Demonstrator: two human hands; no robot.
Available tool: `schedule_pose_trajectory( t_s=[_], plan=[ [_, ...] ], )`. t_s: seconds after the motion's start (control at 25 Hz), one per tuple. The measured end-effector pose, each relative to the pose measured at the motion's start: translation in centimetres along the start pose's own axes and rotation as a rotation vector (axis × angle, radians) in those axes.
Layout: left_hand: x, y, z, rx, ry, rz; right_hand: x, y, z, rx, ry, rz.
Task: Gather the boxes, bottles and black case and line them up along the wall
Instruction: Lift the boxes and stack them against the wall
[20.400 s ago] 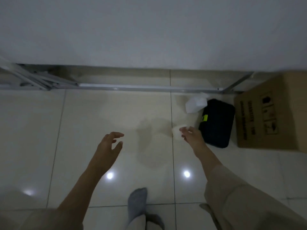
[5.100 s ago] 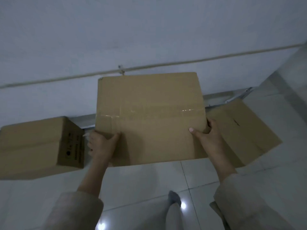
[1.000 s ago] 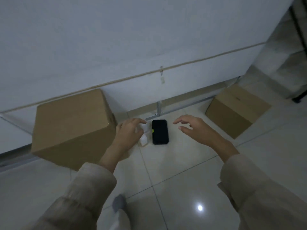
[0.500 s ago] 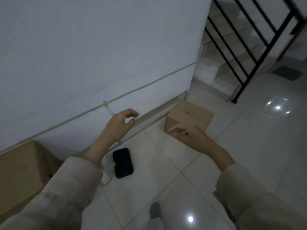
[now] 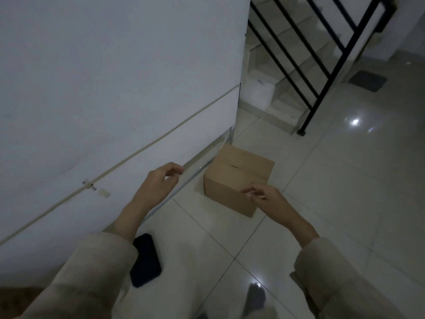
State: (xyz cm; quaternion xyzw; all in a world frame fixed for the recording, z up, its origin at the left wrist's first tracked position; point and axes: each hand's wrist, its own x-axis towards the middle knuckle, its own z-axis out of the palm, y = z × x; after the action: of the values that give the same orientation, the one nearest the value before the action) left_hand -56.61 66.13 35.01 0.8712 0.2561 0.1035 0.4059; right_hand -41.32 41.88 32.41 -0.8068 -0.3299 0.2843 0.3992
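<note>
Head view. We list a cardboard box (image 5: 239, 179) on the floor tiles (image 5: 333, 203), just beside the foot of the white wall (image 5: 115, 77). Our left hand (image 5: 158, 183) hangs in the air near the wall, fingers loosely curled, holding nothing. Our right hand (image 5: 266, 198) is before the box's near corner, fingers relaxed, empty; contact we cannot tell. A black case (image 5: 146, 261) lies flat by the wall, partly under our left sleeve (image 5: 92, 272). Black railing (image 5: 322, 54) and stairs (image 5: 287, 65) stand beyond.

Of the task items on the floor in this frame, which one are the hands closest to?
The brown cardboard box by the wall's end. The right hand hovers at its near face; the flat black case lies back under the left sleeve.
</note>
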Motion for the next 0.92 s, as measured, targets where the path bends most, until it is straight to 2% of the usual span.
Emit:
schedule_pose_trajectory(
  t_s=[0.16,0.56,0.76,0.92],
  plan=[
    [6.3,0.7,3.6,-0.002,-0.035,-0.046,5.3,3.7,-3.7,0.038,0.061,0.053],
    [21.0,2.5,11.7,-0.023,0.01,-0.239,19.7,12.6,-13.8,0.097,0.106,0.217],
    [28.0,-0.5,15.7,0.007,-0.054,-0.266,25.7,17.4,-13.9,0.182,0.136,0.355],
    [33.8,-6.1,21.3,-0.038,-0.102,-0.376,29.7,23.9,-10.8,0.254,0.22,0.52]
  ],
)
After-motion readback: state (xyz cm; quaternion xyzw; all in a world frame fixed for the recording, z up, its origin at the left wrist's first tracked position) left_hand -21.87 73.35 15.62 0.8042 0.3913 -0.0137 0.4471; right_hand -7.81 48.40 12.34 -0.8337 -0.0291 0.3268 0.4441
